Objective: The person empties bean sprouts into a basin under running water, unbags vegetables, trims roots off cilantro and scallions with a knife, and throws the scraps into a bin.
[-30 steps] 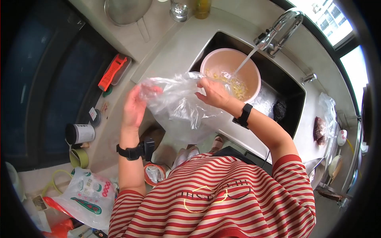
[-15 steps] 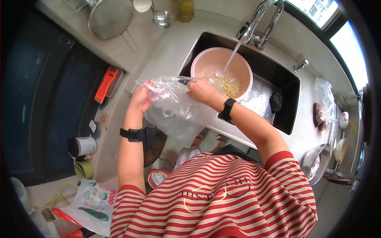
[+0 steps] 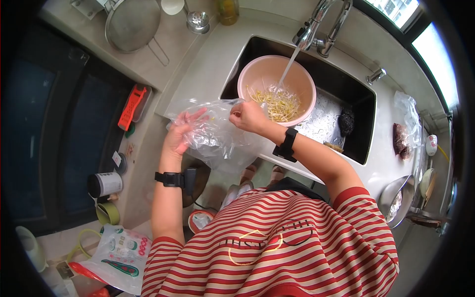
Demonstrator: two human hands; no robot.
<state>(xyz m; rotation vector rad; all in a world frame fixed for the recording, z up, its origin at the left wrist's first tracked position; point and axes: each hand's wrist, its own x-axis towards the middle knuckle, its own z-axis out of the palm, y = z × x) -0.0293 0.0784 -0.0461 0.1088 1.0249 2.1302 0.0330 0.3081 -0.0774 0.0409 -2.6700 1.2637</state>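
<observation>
One striped tee [image 3: 277, 247], red & cream knit, is filling the near edge, its lettering sitting upside down & partly lost in folds. Both wrists are wearing black bands; the L wristband [image 3: 170, 179] is carrying a boxy black unit. A clear plastic bag [image 3: 222, 143], thin, crinkly & shiny, is hanging betw. the hands in front of the counter; its btm is blending into the floor, so the lower outline is hard to trace. L hand [image 3: 180, 133] is splaying its fingers, tips showing thru the film; can't tell if the thumb is pinching any. R hand [image 3: 250, 118] is gripping the bag's upper edge w/ curled fingers, its tips hiding underneath.

Just beyond, a round, smooth pink basin [image 3: 255, 76] is sitting in the dark, rectangular sink [image 3: 363, 99]; whether the bag is touching its rim is unclear. Thin, pale-yellow sprouts [image 3: 282, 106] are lying in it, partly blurred where water [image 3: 288, 69] is hitting. A rough black scourer [image 3: 346, 122] is resting at the sink's R end. Off R, a metal bowl [image 3: 407, 192] is holding smth white, too small to ID. Farther back, the curved chrome tap [image 3: 308, 32] is running off the top of frame, as is the round mesh sieve [image 3: 132, 24].
</observation>
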